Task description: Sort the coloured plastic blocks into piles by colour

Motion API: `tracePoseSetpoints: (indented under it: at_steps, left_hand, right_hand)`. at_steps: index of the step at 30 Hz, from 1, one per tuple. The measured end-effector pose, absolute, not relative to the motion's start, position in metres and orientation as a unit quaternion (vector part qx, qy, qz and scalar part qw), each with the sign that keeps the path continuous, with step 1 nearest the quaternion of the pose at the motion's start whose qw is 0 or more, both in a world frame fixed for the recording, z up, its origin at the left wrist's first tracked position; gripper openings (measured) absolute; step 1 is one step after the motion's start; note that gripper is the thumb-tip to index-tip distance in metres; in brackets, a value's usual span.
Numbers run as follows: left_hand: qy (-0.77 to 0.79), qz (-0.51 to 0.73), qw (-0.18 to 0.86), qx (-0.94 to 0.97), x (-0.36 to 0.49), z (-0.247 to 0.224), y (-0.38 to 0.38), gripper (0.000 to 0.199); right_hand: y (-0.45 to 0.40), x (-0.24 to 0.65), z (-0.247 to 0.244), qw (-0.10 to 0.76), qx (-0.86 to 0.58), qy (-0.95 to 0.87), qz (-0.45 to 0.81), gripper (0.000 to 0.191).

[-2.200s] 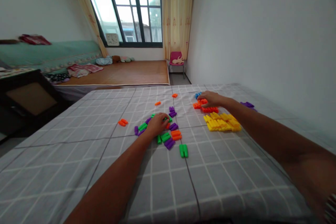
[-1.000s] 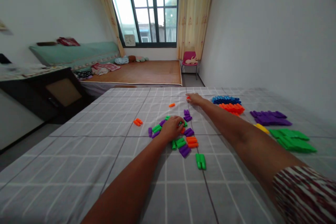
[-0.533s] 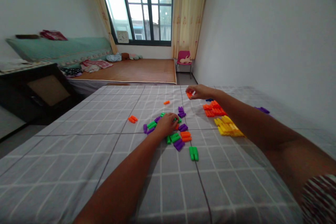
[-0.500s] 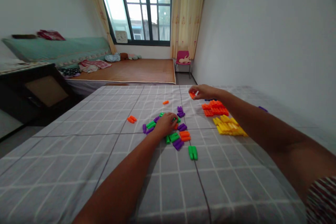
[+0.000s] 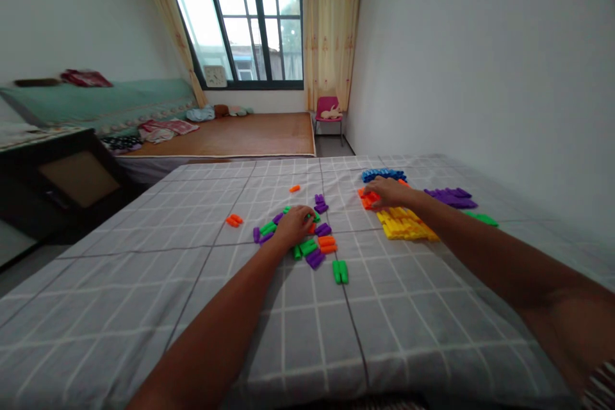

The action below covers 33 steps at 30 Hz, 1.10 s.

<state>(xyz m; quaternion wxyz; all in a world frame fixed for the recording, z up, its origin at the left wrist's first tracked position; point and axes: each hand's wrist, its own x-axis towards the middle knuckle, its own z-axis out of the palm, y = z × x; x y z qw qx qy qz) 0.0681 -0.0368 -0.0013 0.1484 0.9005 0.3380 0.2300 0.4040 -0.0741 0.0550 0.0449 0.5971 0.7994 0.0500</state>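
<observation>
My left hand [image 5: 296,225] rests over the mixed pile of green, purple and orange pieces; its fingers curl at a green piece [image 5: 316,216], and whether they grip it is unclear. My right hand [image 5: 388,191] reaches over the orange stack [image 5: 368,199], its bent fingers touching the pieces there; its fingertips are partly hidden. Just in front of that stack lies the yellow stack [image 5: 406,224], and behind it the blue one [image 5: 383,175]. Nearer me are a purple piece [image 5: 315,259], an orange pair [image 5: 327,244] and a green pair [image 5: 340,272].
Purple pieces [image 5: 449,197] and green pieces [image 5: 482,218] lie right of my right forearm. Loose orange pieces sit at the left [image 5: 234,220] and farther back [image 5: 295,188]. All rest on a checked tablecloth [image 5: 192,307]; a white wall stands to the right.
My right hand has moved right and down onto the orange stack, with the orange piece it held. My left hand stays over the pile. The view has shifted slightly, showing the blue, purple and green stacks.
</observation>
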Motion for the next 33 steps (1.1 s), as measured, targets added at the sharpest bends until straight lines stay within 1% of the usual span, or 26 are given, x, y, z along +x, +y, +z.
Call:
tracePoseSetpoints:
  at_steps: [3, 8, 12, 14, 16, 19, 21, 25, 28, 30, 33]
  left_hand:
    - [0.357, 0.231, 0.139, 0.894, 0.071, 0.004, -0.042, 0.018]
    - [0.426, 0.217, 0.077, 0.875, 0.054, 0.031, -0.034, 0.032]
    - [0.549, 0.232, 0.055, 0.801, -0.009, 0.057, -0.003, 0.033]
    - [0.611, 0.194, 0.064, 0.765, -0.046, 0.06, 0.012, 0.029]
    - [0.632, 0.133, 0.102, 0.757, -0.076, 0.055, 0.024, 0.026]
    - [0.589, 0.068, 0.152, 0.791, -0.097, 0.044, 0.03, 0.023]
    - [0.559, 0.055, 0.156, 0.812, -0.098, 0.04, 0.03, 0.021]
    - [0.56, 0.08, 0.128, 0.815, -0.084, 0.042, 0.026, 0.023]
    - [0.537, 0.132, 0.131, 0.823, -0.063, 0.046, 0.022, 0.031]
    - [0.488, 0.178, 0.17, 0.837, -0.042, 0.048, 0.016, 0.031]
    - [0.413, 0.245, 0.306, 0.822, -0.006, 0.05, 0.004, 0.032]
  right_hand:
    - [-0.073, 0.401, 0.061, 0.028, 0.588, 0.806, 0.066, 0.042]
    - [-0.053, 0.355, 0.067, -0.062, 0.511, 0.856, 0.039, 0.032]
    - [-0.017, 0.3, 0.056, -0.068, 0.483, 0.873, 0.026, 0.031]
    - [0.004, 0.276, 0.047, -0.072, 0.48, 0.874, 0.023, 0.035]
    - [0.024, 0.256, 0.038, -0.074, 0.483, 0.872, 0.023, 0.042]
    - [0.047, 0.233, 0.028, -0.053, 0.488, 0.871, 0.018, 0.049]
    - [0.053, 0.224, 0.026, -0.027, 0.5, 0.865, 0.017, 0.045]
    - [0.048, 0.226, 0.033, 0.012, 0.559, 0.827, 0.05, 0.029]
    - [0.033, 0.247, 0.043, 0.024, 0.594, 0.803, 0.039, 0.032]
    - [0.02, 0.265, 0.05, 0.028, 0.604, 0.796, 0.01, 0.036]
    - [-0.004, 0.284, 0.056, 0.021, 0.6, 0.8, -0.007, 0.032]
